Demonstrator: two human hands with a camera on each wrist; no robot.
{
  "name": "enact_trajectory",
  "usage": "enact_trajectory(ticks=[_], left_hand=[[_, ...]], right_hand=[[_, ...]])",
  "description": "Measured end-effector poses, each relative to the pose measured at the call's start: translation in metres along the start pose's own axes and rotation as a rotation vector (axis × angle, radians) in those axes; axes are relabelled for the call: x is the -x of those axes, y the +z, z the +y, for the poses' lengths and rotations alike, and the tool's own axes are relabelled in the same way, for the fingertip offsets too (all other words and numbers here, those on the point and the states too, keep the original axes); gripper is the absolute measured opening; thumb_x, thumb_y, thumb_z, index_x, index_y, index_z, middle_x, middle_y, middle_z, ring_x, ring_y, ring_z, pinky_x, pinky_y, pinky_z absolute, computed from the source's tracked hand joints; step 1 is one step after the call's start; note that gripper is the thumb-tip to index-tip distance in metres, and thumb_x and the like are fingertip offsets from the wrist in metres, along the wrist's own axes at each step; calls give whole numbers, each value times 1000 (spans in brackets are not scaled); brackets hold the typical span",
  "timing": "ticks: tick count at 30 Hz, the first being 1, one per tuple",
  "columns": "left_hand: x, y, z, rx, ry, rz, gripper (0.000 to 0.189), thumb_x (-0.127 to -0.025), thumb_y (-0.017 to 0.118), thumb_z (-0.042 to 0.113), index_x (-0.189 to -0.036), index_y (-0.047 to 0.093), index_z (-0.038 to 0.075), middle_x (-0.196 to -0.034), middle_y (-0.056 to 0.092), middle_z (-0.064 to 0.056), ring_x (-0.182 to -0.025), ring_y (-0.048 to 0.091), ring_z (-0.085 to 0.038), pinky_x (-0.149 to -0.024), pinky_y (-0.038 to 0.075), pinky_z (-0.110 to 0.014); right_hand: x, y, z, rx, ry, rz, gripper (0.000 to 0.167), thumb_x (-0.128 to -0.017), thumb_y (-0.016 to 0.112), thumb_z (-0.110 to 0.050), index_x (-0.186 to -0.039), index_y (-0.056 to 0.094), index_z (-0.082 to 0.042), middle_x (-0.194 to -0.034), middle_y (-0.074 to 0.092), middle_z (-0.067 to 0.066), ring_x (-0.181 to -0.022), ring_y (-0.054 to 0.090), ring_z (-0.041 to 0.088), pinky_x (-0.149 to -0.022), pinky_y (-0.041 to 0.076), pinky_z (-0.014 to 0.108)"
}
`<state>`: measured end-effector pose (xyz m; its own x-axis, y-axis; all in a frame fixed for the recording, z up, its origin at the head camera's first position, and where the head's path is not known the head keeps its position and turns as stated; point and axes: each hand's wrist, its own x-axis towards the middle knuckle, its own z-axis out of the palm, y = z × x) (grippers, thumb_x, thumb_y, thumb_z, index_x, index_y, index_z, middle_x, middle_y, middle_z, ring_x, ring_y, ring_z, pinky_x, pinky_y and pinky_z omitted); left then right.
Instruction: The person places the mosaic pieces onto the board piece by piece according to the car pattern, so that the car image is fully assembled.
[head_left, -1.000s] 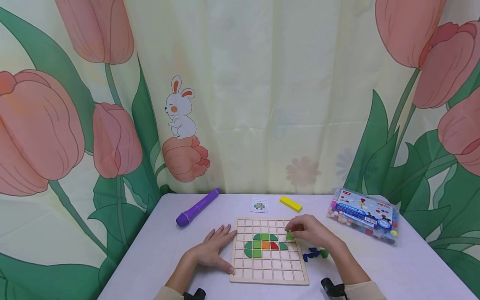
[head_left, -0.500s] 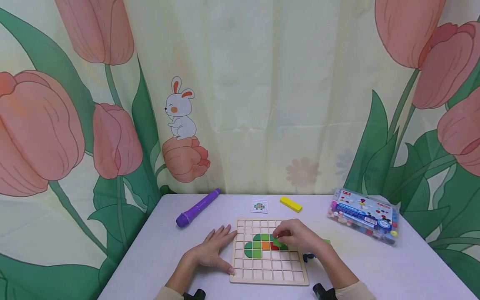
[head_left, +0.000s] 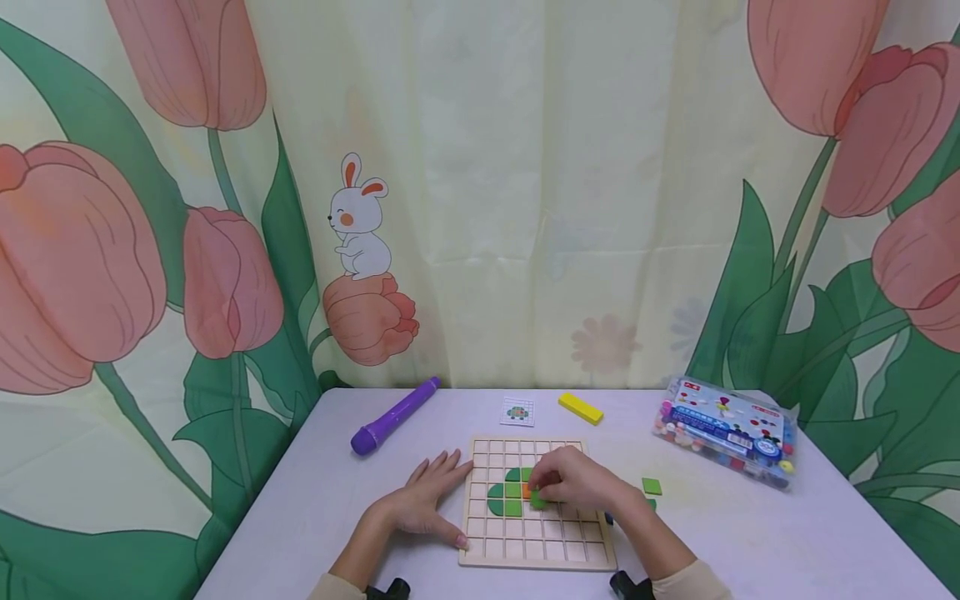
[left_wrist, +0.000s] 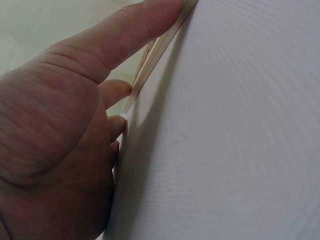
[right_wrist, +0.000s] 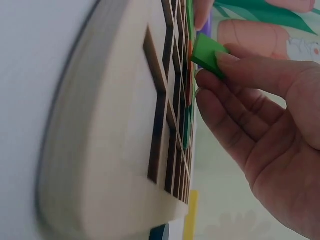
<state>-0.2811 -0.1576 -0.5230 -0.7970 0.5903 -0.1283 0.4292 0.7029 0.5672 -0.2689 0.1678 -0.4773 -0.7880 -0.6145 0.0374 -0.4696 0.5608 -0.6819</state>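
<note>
A wooden grid board (head_left: 537, 550) lies on the table, with green, orange and other coloured tiles set in its middle cells. My right hand (head_left: 577, 479) is over the board and pinches a light green square tile (right_wrist: 207, 52) between thumb and fingers, just above the orange tile (head_left: 527, 491). In the right wrist view the tile is tilted, close to the grid. My left hand (head_left: 423, 497) lies with spread fingers at the board's left side; its thumb (left_wrist: 145, 25) touches the wooden edge. Part of the tile pattern is hidden behind the right hand.
Right of the board lie a green square tile (head_left: 652, 486) and other pieces partly covered by the right arm. Farther back are a small pattern card (head_left: 517, 412), a yellow block (head_left: 581, 408), a purple microphone-shaped stick (head_left: 393, 417) and a clear box (head_left: 725, 431) of colourful pieces.
My right hand has moved left across the board with the green tile, from its right edge to the middle. A green tile beside the board has come into view. The left hand stays put.
</note>
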Motion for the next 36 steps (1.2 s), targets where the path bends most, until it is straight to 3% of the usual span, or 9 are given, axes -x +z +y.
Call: enact_trajectory(ticks=[4,14,23,36], left_hand=[[0,-1,0,3,9,0,123,-68,88,66,-166,27,23,-176,13,-13,-163,2,-37,-129,-2,-64],[1,1,-3,-9,27,5,122,-69,86,67,-167,27,22,-176,13,-13,-163,2,-37,-129,-2,-64],[1,-1,-2,-16,21,2,122,-69,86,67,-166,27,23,-176,14,-13,-163,3,-38,-129,-1,-64],[1,1,-5,-22,38,15,124,-68,86,69,-167,27,22,-176,13,-12,-163,3,-37,-129,-1,-63]], right_hand=[[-4,3,-2,25,-25,-4,16,-91,76,-1,-97,81,-15,-89,74,-6,-77,57,4,-69,50,21],[-10,8,-6,59,27,-47,18,-92,76,-3,-97,81,-19,-87,71,-10,-79,56,6,-72,49,23],[-8,8,-8,44,13,-48,18,-91,76,-1,-96,80,-18,-88,71,-8,-79,56,6,-71,49,23],[-9,13,-8,1,73,-61,20,-88,79,0,-98,82,-17,-92,73,-5,-79,60,7,-70,52,23]])
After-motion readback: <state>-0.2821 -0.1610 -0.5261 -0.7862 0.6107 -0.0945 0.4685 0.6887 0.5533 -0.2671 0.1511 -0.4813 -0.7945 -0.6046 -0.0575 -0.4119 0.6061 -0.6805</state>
